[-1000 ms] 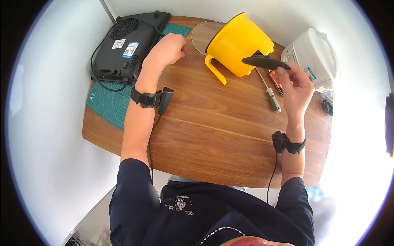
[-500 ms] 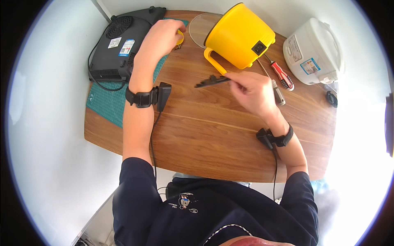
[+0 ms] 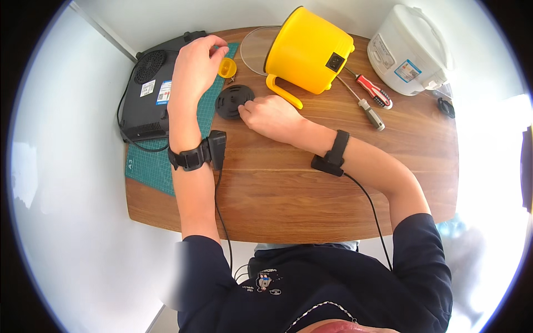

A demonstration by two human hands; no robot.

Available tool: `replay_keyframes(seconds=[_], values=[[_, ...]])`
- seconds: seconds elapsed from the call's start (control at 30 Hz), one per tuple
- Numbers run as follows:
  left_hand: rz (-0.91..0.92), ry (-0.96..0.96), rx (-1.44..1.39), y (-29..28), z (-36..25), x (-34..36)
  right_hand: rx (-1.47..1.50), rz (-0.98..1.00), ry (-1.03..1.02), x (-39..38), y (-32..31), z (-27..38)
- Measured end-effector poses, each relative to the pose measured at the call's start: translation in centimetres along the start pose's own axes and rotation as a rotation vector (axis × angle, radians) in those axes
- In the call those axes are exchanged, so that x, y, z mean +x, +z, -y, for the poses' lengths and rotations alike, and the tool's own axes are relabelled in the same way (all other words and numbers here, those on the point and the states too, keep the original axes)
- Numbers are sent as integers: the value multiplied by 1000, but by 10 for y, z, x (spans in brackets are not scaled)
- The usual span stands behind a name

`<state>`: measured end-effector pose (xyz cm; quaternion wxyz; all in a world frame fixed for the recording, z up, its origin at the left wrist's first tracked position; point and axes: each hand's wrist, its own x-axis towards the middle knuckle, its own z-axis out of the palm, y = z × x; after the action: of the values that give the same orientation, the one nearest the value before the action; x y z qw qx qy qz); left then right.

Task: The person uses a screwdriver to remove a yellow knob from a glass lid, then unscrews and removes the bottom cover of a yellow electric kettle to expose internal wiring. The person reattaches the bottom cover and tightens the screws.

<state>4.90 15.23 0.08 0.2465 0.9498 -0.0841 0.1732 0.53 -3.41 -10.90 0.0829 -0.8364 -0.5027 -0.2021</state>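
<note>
The yellow pot (image 3: 311, 47) lies on its side on the counter (image 3: 311, 183). One second ago, the right hand (image 3: 272, 117) held the black disc (image 3: 235, 100) in front of the pot's base; now this disc appears flat, to the left of the pot's handle. The right grip is narrow, with fingertips at the disc's near right edge; I cannot tell whether they pinch it or only touch it.

Half a second ago, the left hand (image 3: 195, 67) had a small yellow piece (image 3: 227, 68) at its fingers. Now this piece rests left of the pot, just beside that hand, whose grip is partly wide, thumb apart from the forefinger. Two screwdrivers (image 3: 373, 91) (image 3: 371, 115) remain to the pot's right.
</note>
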Motion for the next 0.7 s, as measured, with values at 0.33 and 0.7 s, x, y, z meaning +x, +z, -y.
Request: replay_keyframes(seconds=[0.33, 0.7], values=[[35, 156, -250, 36, -24, 0, 118, 3, 24, -1, 11, -7], [175, 21, -695, 54, -36, -2, 269, -326, 65, -46, -80, -25]])
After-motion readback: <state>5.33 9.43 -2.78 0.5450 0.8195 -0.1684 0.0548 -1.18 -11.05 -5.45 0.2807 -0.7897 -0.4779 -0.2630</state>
